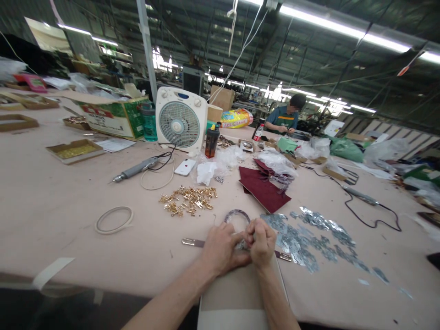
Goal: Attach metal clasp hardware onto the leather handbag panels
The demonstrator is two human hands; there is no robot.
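Observation:
My left hand (222,250) and my right hand (263,242) meet at the table's near edge, both closed in a pinch on a small silvery piece (242,244) between them. A clear tape roll (237,215) lies just beyond my fingers. A flat metal strip (193,242) pokes out to the left of my left hand, its other end (283,256) shows right of my right hand. Several gold metal clips (188,200) are heaped ahead to the left. Silvery foil pieces (311,238) spread out to the right. A pale board (237,293) lies under my wrists.
Dark red leather pieces (264,187) lie ahead. A white fan (181,120), a bottle (211,141), a phone (184,167), an electric screwdriver (137,169) with its cord and a tape ring (114,220) stand to the left. A black cable (364,215) runs on the right. Another person (287,117) works at the far end.

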